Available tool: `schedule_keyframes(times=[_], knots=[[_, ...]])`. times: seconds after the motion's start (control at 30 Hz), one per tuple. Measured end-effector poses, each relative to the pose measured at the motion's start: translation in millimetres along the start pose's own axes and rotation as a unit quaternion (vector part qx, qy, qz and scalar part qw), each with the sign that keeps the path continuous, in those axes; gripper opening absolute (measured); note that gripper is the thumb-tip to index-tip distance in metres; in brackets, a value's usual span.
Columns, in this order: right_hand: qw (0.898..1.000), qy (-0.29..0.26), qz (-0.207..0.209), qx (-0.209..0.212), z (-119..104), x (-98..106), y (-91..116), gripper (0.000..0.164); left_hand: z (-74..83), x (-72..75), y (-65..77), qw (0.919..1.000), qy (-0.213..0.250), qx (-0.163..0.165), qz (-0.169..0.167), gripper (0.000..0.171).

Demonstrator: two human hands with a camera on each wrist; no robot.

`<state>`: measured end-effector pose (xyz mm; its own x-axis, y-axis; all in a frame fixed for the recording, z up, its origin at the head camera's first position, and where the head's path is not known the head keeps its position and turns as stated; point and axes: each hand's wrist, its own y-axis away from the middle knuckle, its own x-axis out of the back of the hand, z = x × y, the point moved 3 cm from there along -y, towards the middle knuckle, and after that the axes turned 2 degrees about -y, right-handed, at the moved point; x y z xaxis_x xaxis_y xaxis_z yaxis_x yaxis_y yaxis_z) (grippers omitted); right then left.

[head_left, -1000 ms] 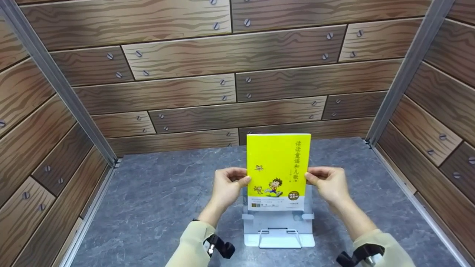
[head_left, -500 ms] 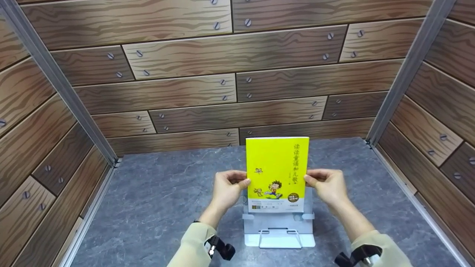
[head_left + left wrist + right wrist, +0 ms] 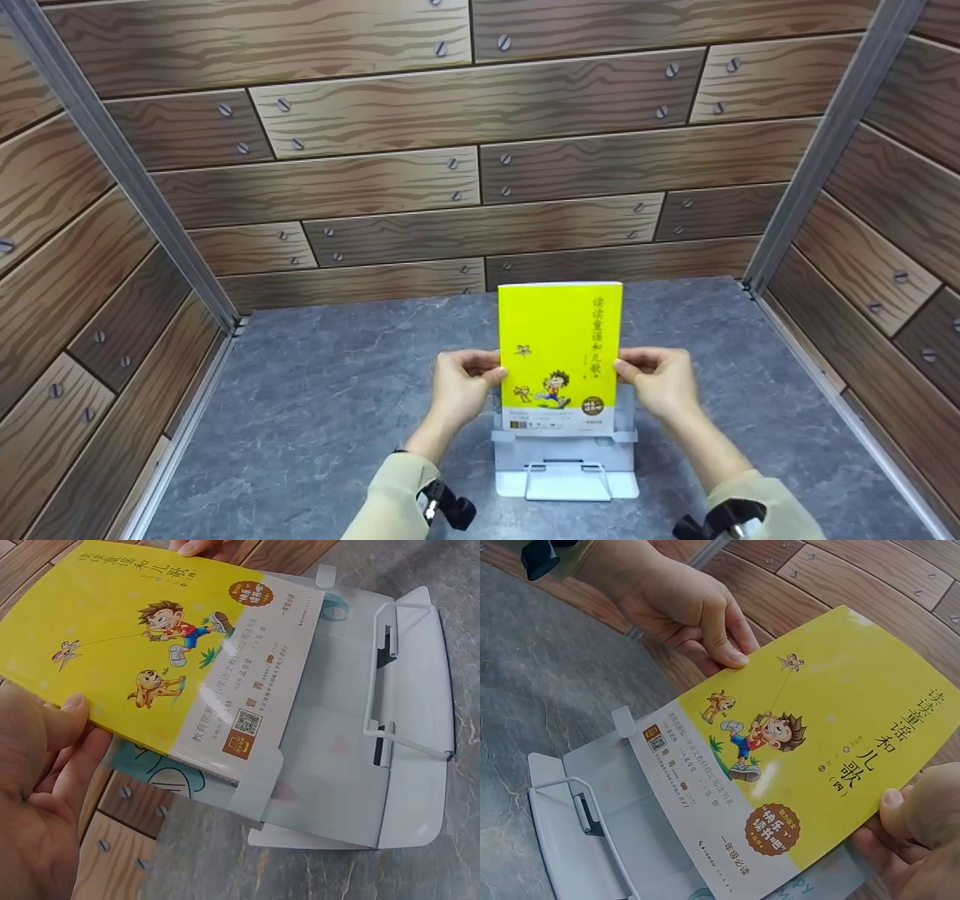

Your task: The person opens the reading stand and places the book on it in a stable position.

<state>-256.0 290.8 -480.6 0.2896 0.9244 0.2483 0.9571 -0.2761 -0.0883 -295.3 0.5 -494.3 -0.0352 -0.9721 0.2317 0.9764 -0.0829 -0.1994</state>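
Both hands hold a yellow book [image 3: 559, 345] upright by its side edges, its front cover with a cartoon child and dog facing the head camera. My left hand [image 3: 459, 386] pinches the left edge, thumb on the cover and fingers behind. On the opposite edge, my right hand [image 3: 664, 381] pinches in the same way. Behind and below the book stands a pale blue-white book stand [image 3: 517, 454] with side clips and a wire holder [image 3: 373, 682] at its base. The book's lower edge overlaps the stand's back plate, above the wire holder; much of that plate is hidden by the book.
The stand rests on a grey marbled tabletop [image 3: 337, 405]. Wood-plank patterned walls [image 3: 360, 180] close off the back and both sides, with metal rails [image 3: 150, 195] at the corners. Black wrist cameras [image 3: 450, 506] sit over the light sleeves.
Both hands have lowered the book slightly, bringing its bottom edge down along the stand, level with the side clips. The grip on both edges stays the same, and the stand has not moved.
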Motion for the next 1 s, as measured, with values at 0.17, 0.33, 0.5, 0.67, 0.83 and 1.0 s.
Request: schedule_keyframes(times=[0.17,0.33,0.5,0.67,0.83,1.0], knots=[[1.000,-0.003,0.002,-0.004,3,0,2,0.020,-2.3,-0.1,1.5,1.0000,-0.003,-0.001,0.000,0.010],[1.000,0.000,0.006,-0.010,8,-1,3,0.020,-6.2,-1.5,2.4,0.9999,-0.010,0.008,0.000,0.010],[1.000,0.007,0.016,-0.006,11,-2,4,0.019,-9.0,-2.9,3.2,0.9998,-0.015,0.013,0.000,0.010],[1.000,0.007,0.016,-0.005,15,-1,5,0.017,-10.2,-3.4,4.0,0.9995,-0.027,0.013,-0.005,0.011],[1.000,0.008,0.011,-0.004,20,-1,7,0.017,-12.6,-3.5,6.8,0.9984,-0.052,0.014,-0.016,0.010],[1.000,0.008,0.011,-0.007,25,-1,10,0.017,-14.9,-3.8,10.2,0.9972,-0.068,0.013,-0.030,0.010]])
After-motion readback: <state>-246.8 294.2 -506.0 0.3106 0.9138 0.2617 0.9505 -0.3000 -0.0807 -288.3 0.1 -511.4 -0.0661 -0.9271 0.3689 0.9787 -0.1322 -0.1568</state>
